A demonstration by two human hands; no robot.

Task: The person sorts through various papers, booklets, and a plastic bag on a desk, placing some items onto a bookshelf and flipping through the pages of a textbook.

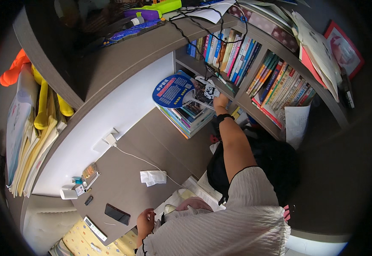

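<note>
"Fan (pixel 171 91): where do we find it?"
"Atop the book stack (pixel 183 124) at the worktop's (pixel 149 136) far end; we note its handle (pixel 203 104) points toward the right hand (pixel 221 101), the nearer one, whose grip we cannot tell."
"And the left hand (pixel 144 222)?"
"Loosely curled near the near edge, nothing visible held."

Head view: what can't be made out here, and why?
All in the head view:
Right hand: what its fingers hold, if anything; the hand hides them.
Book stack: part of its top, under the blue fan.
Black bundle: part, behind the right arm.
Yellow flowered cloth: its extent, cut by the lower edge.
</note>
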